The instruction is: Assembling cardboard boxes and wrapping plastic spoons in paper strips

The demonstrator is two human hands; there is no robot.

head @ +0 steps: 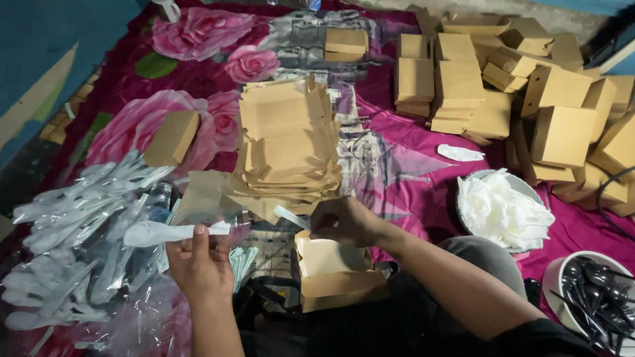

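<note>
My left hand [197,262] pinches a clear wrapped cutlery packet [165,232] by its end, held level over a large heap of the same packets [73,238] at the left. My right hand [344,220] is closed around a small pale strip [291,216], just above an open brown cardboard box [331,272] resting on my lap. Right behind both hands stands a stack of flat unfolded brown boxes [288,139].
Folded brown boxes [522,92] are piled at the back right, with single ones [173,137] [346,44] on the floral cloth [403,165]. A bowl of white tissue [501,207] and a bowl of black spoons [595,291] sit at the right.
</note>
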